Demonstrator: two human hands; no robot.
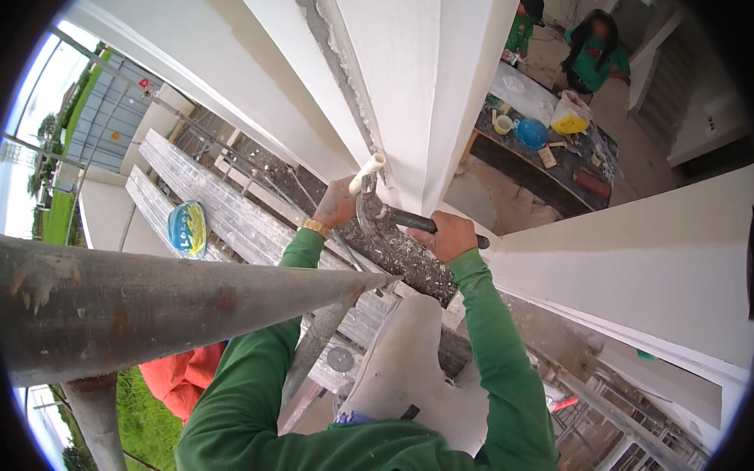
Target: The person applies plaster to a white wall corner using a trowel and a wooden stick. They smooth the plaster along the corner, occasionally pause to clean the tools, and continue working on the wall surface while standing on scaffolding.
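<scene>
My left hand (pixel 336 204), with a gold-coloured watch at its wrist, is closed around a short cream-white pipe (pixel 366 175) against the foot of a white wall (pixel 404 103). In my right hand (pixel 453 237) is the dark handle of a claw hammer (pixel 407 219). The hammer's metal head lies right beside the pipe, just right of my left fingers; whether they touch I cannot tell. A rough grey strip (pixel 338 56) runs along the wall down to the pipe. Below both hands a ledge (pixel 417 266) is strewn with pale debris.
A thick scaffold tube (pixel 167 307) crosses close by at left. Metal planks (pixel 212 188) carry a rounded blue and yellow thing (pixel 187 229). Two people in green stand at right behind a dark table (pixel 594 152) with a blue bag (pixel 531 134). Orange-red cloth (pixel 181 378) hangs lower left.
</scene>
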